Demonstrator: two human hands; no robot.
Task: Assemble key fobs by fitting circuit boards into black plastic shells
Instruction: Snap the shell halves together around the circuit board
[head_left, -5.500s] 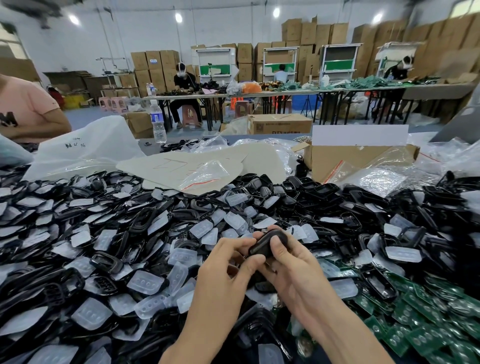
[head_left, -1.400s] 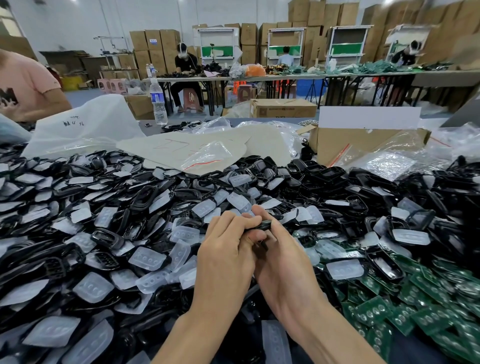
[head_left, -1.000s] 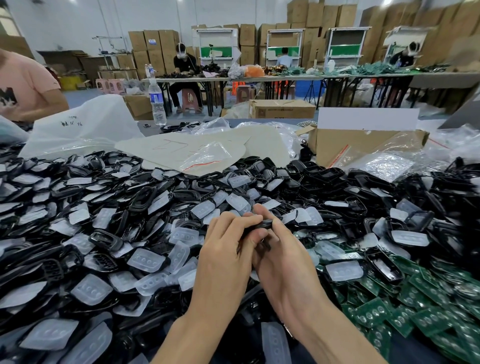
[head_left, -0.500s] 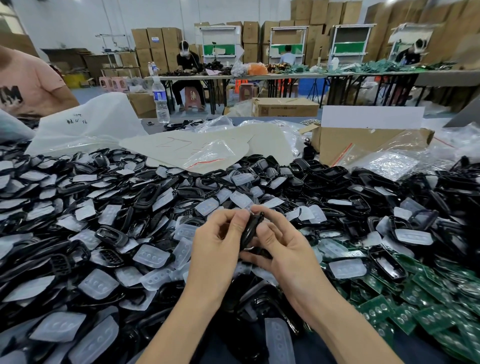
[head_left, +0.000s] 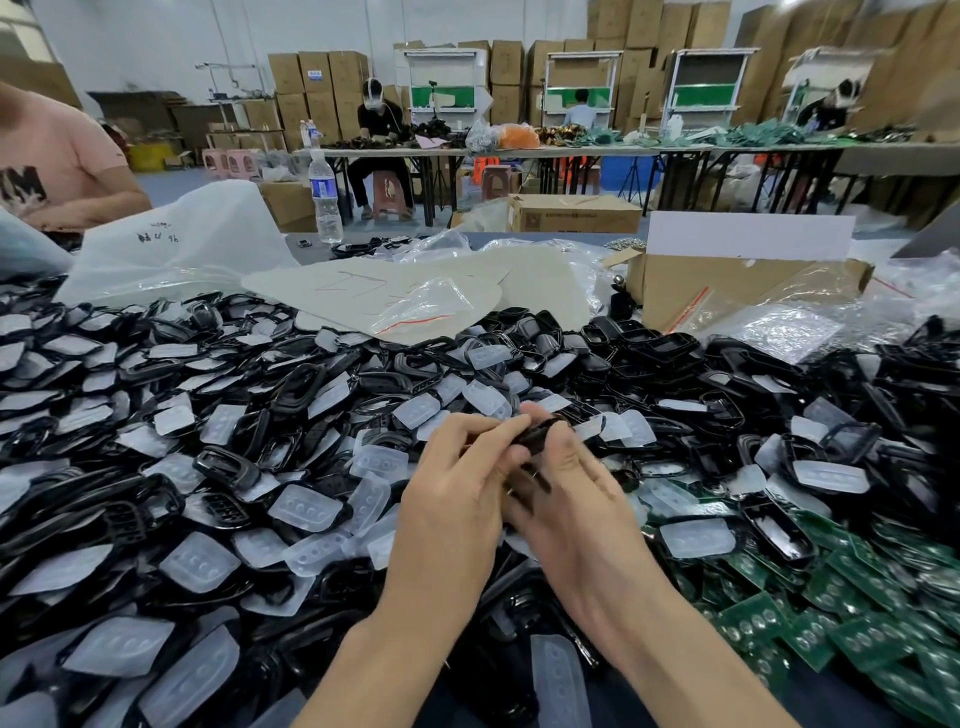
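While both hands meet above the heap of loose black shells (head_left: 311, 379), the small black plastic key-fob shell (head_left: 537, 435) sits pinched between them. The left hand (head_left: 457, 499) has its grip closed on the lower-left end, and the right hand (head_left: 576, 499) is curled round the upper-right end. Its long axis slants up to the right, edge-on to the camera, so neither hand is nearer. Fingers cover its open face, and whether a board is seated inside cannot be told. Loose green circuit boards (head_left: 857, 587) lie to the right, nearest the right hand, beside translucent rubber button pads (head_left: 306, 506).

black shell (head_left: 536, 439) no longer upright, tipped flatter
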